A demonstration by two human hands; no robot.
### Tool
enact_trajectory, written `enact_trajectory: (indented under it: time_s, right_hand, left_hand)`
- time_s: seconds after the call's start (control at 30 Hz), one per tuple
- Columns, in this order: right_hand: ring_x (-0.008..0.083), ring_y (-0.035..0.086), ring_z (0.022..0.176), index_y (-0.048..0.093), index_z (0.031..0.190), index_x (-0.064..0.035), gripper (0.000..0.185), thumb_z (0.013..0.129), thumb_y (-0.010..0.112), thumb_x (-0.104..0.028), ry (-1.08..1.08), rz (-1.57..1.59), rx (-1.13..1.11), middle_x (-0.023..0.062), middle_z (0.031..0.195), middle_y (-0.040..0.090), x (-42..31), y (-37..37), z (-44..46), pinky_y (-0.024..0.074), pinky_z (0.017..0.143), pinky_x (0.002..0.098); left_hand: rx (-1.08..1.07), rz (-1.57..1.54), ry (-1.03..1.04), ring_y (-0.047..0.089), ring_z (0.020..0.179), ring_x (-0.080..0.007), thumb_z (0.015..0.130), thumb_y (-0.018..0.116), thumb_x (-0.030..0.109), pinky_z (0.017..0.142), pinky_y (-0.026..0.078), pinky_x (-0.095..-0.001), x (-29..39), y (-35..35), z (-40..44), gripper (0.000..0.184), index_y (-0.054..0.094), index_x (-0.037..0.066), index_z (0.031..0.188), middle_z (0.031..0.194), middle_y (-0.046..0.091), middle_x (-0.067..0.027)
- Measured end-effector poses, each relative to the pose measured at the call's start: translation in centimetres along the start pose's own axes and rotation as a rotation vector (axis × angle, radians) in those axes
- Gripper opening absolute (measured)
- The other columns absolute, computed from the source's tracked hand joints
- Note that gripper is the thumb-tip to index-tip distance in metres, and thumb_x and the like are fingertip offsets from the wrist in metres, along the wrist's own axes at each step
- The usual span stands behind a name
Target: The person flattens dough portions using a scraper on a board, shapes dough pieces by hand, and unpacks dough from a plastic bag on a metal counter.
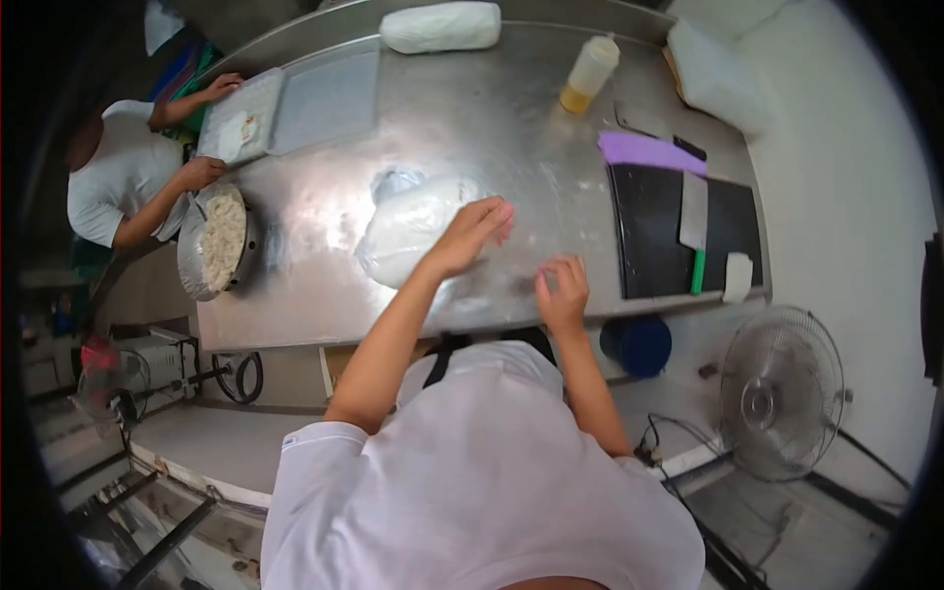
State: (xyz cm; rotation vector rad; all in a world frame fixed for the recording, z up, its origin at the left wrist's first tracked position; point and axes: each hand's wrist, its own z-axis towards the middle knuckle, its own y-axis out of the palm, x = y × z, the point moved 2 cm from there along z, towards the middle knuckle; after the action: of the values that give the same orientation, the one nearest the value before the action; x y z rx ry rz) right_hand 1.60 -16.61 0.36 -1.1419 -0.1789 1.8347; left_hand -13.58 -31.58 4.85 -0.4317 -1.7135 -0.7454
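A plastic-wrapped white bundle (408,231) lies on the metal table in front of me. My left hand (472,234) is at the bundle's right side, its back toward the camera and its fingers stretched to the right. Nothing shows in its grasp; whether it touches the wrap is unclear. Farther right, near the table's front edge, my right hand (563,293) has loosely bent fingers, with a gap between thumb and fingers and nothing visible in it.
The metal table (511,128) bears a squeeze bottle (590,74), black board (644,231), cleaver (693,211), purple cloth (649,150), white roll (441,27) and bowl of pale filling (224,241). At the left, a person (128,172) touches a tray (241,118). A fan (782,393) stands right.
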Motion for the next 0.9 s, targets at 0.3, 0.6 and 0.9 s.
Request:
enact_trajectory:
  time_s: [0.3, 0.6, 0.9]
  right_hand:
    - [0.0323, 0.060, 0.088, 0.063, 0.087, -0.0033, 0.020, 0.073, 0.065, 0.011, -0.014, 0.065, -0.015, 0.0128, 0.096, 0.060, -1.7, -3.6, -0.8, 0.0502, 0.082, 0.0398]
    - [0.0174, 0.064, 0.076, 0.060, 0.089, 0.0023, 0.013, 0.090, 0.047, 0.004, 0.628, 0.921, -0.415, 0.0092, 0.085, 0.064, -7.3, -4.7, -3.8, 0.0537, 0.078, 0.0302]
    - [0.0197, 0.064, 0.101, 0.064, 0.115, 0.0051, 0.033, 0.091, 0.043, 0.001, 0.979, 0.902, -0.260, 0.0106, 0.110, 0.065, -0.2, -0.4, -7.8, 0.0545, 0.089, 0.0314]
  left_hand:
    - [0.242, 0.624, 0.136, 0.053, 0.059, -0.0171, 0.092, 0.067, 0.022, 0.060, 0.046, -0.0351, -1.9, 2.8, -5.8, 0.023, 0.065, 0.000, 0.085, 0.065, 0.058, -0.0107]
    - [0.359, 0.884, 0.255, 0.060, 0.073, -0.0430, 0.091, 0.060, 0.013, 0.064, 0.046, -0.0486, -5.6, 8.8, -10.6, 0.015, 0.056, 0.001, 0.083, 0.077, 0.059, -0.0200]
    - [0.205, 0.822, 0.408, 0.059, 0.075, -0.0429, 0.089, 0.060, 0.010, 0.066, 0.048, -0.0486, -5.3, 10.2, -10.0, 0.011, 0.054, 0.001, 0.085, 0.079, 0.057, -0.0191]
